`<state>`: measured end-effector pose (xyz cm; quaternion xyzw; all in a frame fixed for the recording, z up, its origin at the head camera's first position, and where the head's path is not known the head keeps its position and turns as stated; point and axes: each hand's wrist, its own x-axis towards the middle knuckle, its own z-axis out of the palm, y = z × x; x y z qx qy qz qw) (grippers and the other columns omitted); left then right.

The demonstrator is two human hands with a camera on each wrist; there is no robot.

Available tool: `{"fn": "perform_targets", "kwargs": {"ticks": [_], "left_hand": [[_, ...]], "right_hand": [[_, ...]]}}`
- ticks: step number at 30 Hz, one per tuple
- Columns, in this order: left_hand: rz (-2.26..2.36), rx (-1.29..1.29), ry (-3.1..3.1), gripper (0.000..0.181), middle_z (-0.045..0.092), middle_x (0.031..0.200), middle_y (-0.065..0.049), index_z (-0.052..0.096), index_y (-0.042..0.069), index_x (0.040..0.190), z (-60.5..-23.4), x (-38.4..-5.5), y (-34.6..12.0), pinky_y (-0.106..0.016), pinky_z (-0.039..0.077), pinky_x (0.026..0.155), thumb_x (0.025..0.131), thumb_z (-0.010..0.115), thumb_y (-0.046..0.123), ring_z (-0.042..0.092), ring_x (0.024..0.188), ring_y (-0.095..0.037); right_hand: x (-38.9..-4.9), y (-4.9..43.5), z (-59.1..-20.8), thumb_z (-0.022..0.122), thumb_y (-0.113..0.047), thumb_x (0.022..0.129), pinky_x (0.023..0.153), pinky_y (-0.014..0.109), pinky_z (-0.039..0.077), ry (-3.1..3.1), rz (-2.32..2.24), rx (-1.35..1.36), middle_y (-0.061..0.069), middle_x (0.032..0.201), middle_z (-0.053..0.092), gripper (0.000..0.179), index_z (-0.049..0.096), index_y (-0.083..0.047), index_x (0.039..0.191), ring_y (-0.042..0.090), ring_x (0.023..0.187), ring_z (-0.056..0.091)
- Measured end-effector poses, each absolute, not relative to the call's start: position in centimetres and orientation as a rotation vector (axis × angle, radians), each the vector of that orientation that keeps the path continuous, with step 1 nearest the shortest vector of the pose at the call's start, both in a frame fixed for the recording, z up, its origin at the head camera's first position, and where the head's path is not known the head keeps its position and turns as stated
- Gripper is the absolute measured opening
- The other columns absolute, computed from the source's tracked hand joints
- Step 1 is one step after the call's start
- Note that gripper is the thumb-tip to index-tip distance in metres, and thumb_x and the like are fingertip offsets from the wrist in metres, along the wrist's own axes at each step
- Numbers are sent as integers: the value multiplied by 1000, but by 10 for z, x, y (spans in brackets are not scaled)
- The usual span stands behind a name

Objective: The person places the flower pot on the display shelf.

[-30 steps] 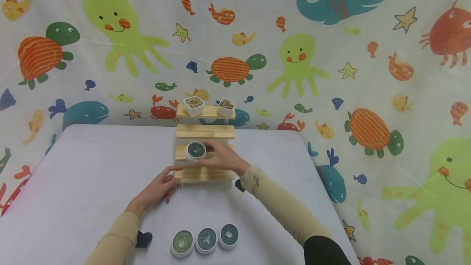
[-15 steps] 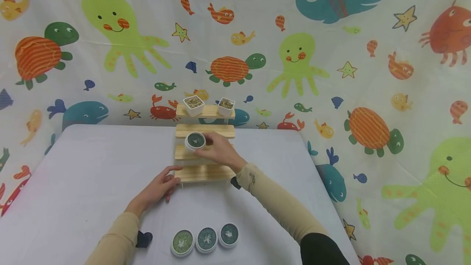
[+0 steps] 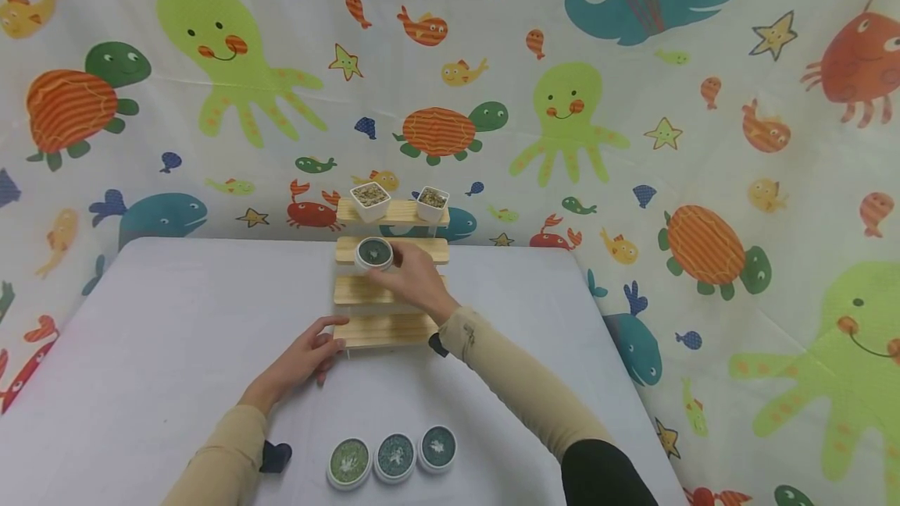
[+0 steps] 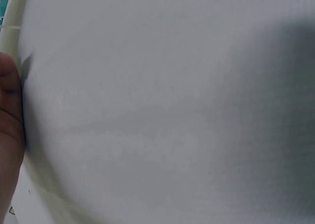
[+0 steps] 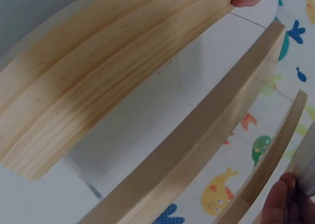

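My right hand (image 3: pixel 415 278) pinches a small round white pot (image 3: pixel 374 253) with a dark green top, between thumb and fingers. In the head view the pot overlaps the second-highest board of a four-tier wooden display stand (image 3: pixel 383 332). In the right wrist view, the fingertips (image 5: pixel 276 204) press against the pot's pale side (image 5: pixel 308 162) at the right edge. My left hand (image 3: pixel 302 358) touches the left end of the lowest board, its index finger stretched along the corner. Only part of that hand (image 4: pixel 9 120) shows in the left wrist view.
Two square white pots with speckled fill, a left one (image 3: pixel 370 201) and a right one (image 3: pixel 432 205), stand on the top board. Nearer me are three round pots, one light green (image 3: pixel 348 464) and two darker (image 3: pixel 395 458). A sea-animal curtain (image 3: pixel 450 45) hangs behind the white-covered table (image 3: pixel 183 311).
My right hand has carried the round pot upward and away from me, from in front of the third board to the second-highest. My left hand has stayed at the lowest board.
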<state>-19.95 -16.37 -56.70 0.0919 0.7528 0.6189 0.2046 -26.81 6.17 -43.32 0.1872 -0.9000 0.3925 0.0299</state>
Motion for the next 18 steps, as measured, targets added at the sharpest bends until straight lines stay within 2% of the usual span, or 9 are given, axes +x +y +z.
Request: {"fn": "perform_targets", "kwargs": {"ticks": [7,18], "left_hand": [[1736,256,2093,51,43,69,-3,39,17,143,-568,-200,-164,-29,46,50,99,58,33,43,53,-14],[1751,274,2089,49,43,69,-3,39,16,143,-571,-201,-164,-29,47,49,100,57,31,43,53,-14]], "right_hand": [[-271,57,-426,76,-34,83,79,23,48,-2791,1139,479,1,105,67,43,67,-8,115,9,89,58],[-276,50,-423,77,-36,83,77,23,50,-2821,1124,374,3,101,69,44,67,-4,113,11,88,61]]}}
